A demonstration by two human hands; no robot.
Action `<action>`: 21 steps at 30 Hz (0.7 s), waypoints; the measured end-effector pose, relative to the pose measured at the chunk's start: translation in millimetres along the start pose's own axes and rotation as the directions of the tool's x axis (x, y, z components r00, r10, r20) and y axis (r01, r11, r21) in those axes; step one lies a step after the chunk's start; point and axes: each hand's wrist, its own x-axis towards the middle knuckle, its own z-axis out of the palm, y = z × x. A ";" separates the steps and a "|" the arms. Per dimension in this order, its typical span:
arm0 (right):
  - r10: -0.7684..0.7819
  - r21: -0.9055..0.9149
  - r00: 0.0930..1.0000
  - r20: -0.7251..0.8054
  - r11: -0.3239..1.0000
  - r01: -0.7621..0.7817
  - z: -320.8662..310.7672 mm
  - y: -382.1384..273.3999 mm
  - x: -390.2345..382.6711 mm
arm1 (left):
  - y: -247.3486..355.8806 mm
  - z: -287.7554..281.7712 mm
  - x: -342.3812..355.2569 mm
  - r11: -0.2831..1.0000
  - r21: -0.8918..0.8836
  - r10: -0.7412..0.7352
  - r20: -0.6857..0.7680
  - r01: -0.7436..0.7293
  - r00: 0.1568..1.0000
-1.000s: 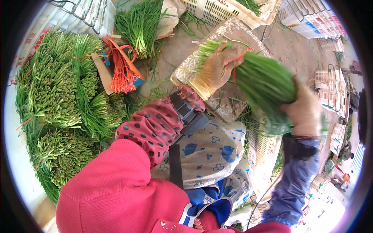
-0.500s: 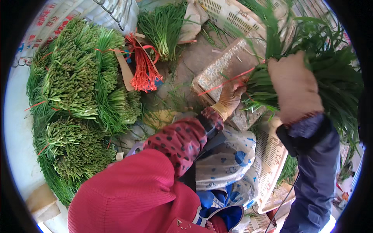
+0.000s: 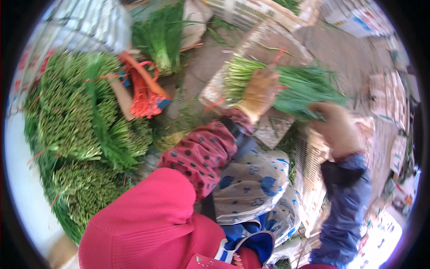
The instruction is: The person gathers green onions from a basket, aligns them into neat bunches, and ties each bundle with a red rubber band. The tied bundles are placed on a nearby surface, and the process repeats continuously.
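Lower than half a second ago, the green bundle (image 3: pixel 309 92) now lies across the pale, worn tabletop (image 3: pixel 284 38), its leaves drawn together where they fanned out wide before, and the person's right grip (image 3: pixel 338 127) has left the middle of the leaves for their far end.

From the head view, the bundle's light stalk ends point to the person's left and its dark leaves reach past the tabletop's right side. The left grip (image 3: pixel 260 89) is closed over the bundle just beyond the stalk ends, with bits of red tie (image 3: pixel 280 54) sticking out beside it. The right grip is blurred near the leaf tips; whether it holds any of them, one cannot tell.

To the person's left, a large stack of tied bundles (image 3: pixel 71 112) shows its cut ends, and just beside it hangs a thick bunch of red ties (image 3: pixel 145 101). Farther off, near those ties, lies another bunch of greens (image 3: pixel 159 38). A pale slotted crate (image 3: pixel 309 168) stands below the right grip, beside the blue-patterned cloth (image 3: pixel 251 188) over the person's lap. Another slotted crate (image 3: pixel 246 15) stands beyond the tabletop.
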 end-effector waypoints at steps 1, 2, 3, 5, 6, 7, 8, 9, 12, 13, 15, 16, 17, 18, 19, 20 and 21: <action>0.129 0.273 0.988 0.079 0.951 -0.146 24.6 -8.5 9.4 | -7.3 8.7 -7.5 0.989 0.082 0.125 -0.033 -0.122 0.992; 0.198 0.176 0.980 -0.032 0.966 -0.190 45.6 -15.3 20.1 | -10.0 18.7 -11.4 0.992 0.019 0.127 -0.143 -0.126 0.982; 0.124 0.111 0.971 -0.206 0.988 -0.103 65.4 -21.0 30.7 | -15.5 24.6 -13.5 0.994 0.016 0.112 -0.194 -0.111 0.974; 0.240 0.392 0.889 -0.390 0.917 -0.075 101.5 -30.8 52.0 | -20.0 31.0 -17.2 0.989 -0.023 0.134 -0.256 -0.144 0.957; 0.229 0.453 0.871 -0.434 0.892 -0.009 114.6 -32.9 61.7 | -20.7 32.9 -16.7 0.992 -0.038 0.108 -0.257 -0.122 0.960; 0.182 0.504 0.841 -0.509 0.855 0.120 126.0 -34.6 69.0 | -21.1 33.3 -15.3 0.992 -0.051 0.102 -0.268 -0.119 0.958; 0.172 0.507 0.800 -0.575 0.842 0.183 134.2 -34.6 76.2 | -21.6 32.8 -13.8 0.992 -0.083 0.066 -0.295 -0.095 0.953; 0.283 0.638 0.817 -0.502 0.759 0.130 140.6 -35.0 83.6 | -21.6 31.8 -12.2 0.992 -0.085 0.072 -0.267 -0.098 0.961; 0.492 0.856 0.800 -0.342 0.515 0.049 144.9 -31.8 96.1 | -23.5 22.2 -9.2 0.962 -0.274 -0.048 -0.121 0.013 0.992; 0.526 0.958 0.823 -0.214 0.278 0.071 141.9 -29.8 96.5 | -24.0 16.8 -8.4 0.959 -0.282 -0.025 -0.169 -0.024 0.985; 0.476 0.996 0.875 -0.087 0.052 0.071 131.6 -25.4 97.4 | -23.4 4.6 -6.6 0.954 -0.298 -0.023 -0.154 -0.024 0.988; 0.506 0.999 0.862 0.023 0.017 -0.037 125.3 -23.2 98.5 | -22.9 -0.7 -6.1 1.000 0.006 0.025 -0.047 -0.025 0.999; 0.474 0.999 0.880 0.046 -0.008 -0.048 119.2 -22.0 100.0 | -21.5 -3.7 -4.9 0.990 0.141 0.014 0.120 -0.031 0.993; 0.464 0.991 0.878 0.120 0.001 -0.136 112.9 -21.8 103.4 | -20.5 -4.6 -3.5 0.958 0.280 -0.020 0.259 -0.055 0.966; 0.460 0.983 0.879 0.124 0.064 -0.173 107.8 -23.3 107.5 | -18.7 -3.1 -2.8 0.891 0.445 -0.080 0.350 -0.091 0.933; 0.430 0.981 0.893 0.132 0.071 -0.178 102.9 -26.3 113.5 | -18.8 0.7 -0.6 0.882 0.461 -0.115 0.403 -0.093 0.908; 0.406 0.980 0.903 0.139 0.074 -0.184 99.2 -30.2 118.6 | -16.5 8.0 -0.4 0.831 0.548 -0.138 0.370 -0.096 0.919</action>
